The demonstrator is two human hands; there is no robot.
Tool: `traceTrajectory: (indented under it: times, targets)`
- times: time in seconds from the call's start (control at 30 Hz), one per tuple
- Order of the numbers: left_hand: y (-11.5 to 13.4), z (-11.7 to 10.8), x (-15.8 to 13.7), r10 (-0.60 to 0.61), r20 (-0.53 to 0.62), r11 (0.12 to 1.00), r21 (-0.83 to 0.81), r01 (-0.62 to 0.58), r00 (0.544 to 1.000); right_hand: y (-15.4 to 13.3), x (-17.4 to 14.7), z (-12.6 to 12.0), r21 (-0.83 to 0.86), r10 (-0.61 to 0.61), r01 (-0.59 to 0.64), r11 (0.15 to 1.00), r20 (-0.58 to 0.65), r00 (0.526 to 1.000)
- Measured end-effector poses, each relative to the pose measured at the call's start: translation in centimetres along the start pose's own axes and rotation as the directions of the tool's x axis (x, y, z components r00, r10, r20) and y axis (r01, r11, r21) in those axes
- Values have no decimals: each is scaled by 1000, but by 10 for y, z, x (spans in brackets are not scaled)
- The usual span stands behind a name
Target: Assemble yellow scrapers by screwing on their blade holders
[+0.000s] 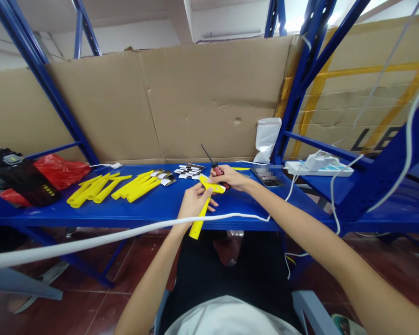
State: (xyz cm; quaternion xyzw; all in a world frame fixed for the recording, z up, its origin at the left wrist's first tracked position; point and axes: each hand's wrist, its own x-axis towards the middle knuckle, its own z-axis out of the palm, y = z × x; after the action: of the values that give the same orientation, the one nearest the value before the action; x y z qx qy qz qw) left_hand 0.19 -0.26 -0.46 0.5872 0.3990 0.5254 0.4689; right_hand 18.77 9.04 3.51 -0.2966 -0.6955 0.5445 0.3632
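A yellow T-shaped plastic handle (200, 221) is gripped in my left hand (192, 200), its tube end slanting down past the table's front edge. Small dark dots show on its wide head. My right hand (226, 177) is wrapped round the red grip of a screwdriver (207, 154), whose thin shaft points up and to the left, away from the handle. The right fingertips are beside the handle's head and seem to touch it. Just beyond my hands lies a group of flat black-and-white pieces (187, 171).
Several yellow handles (91, 190) lie to the left; others (136, 186) have flat pieces at their heads. A phone (267, 177) and a power strip (300, 168) are on the right. A white cable (132, 229) crosses in front of the blue table (160, 211). Cardboard (212, 102) stands behind.
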Motion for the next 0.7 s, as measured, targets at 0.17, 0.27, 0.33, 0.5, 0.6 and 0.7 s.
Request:
traceTrajectory:
  times: [0.17, 0.27, 0.33, 0.5, 0.6, 0.7]
  targets:
    - [13, -2, -15, 340, -76, 802, 544, -247, 937, 8, 5, -10, 3, -1, 1, 1000, -80, 997]
    - [21, 1, -25, 346, 88, 551, 787, -278, 934, 11, 6, -12, 3, 18, -18, 1000, -84, 996]
    - [25, 5, -29, 288, 145, 403, 878, -257, 947, 11, 5, -11, 2, 29, -29, 1000, -70, 997]
    - [30, 12, -31, 186, 180, 201, 955, -217, 966, 9, 4, -7, -3, 52, -53, 999, -41, 998]
    - [31, 12, -32, 186, 182, 185, 959, -217, 966, 9, 4, -6, -4, 60, -60, 998, -32, 998]
    - [31, 10, -33, 189, 204, 137, 963, -232, 960, 9, 3, -6, -2, 65, -65, 998, -28, 997]
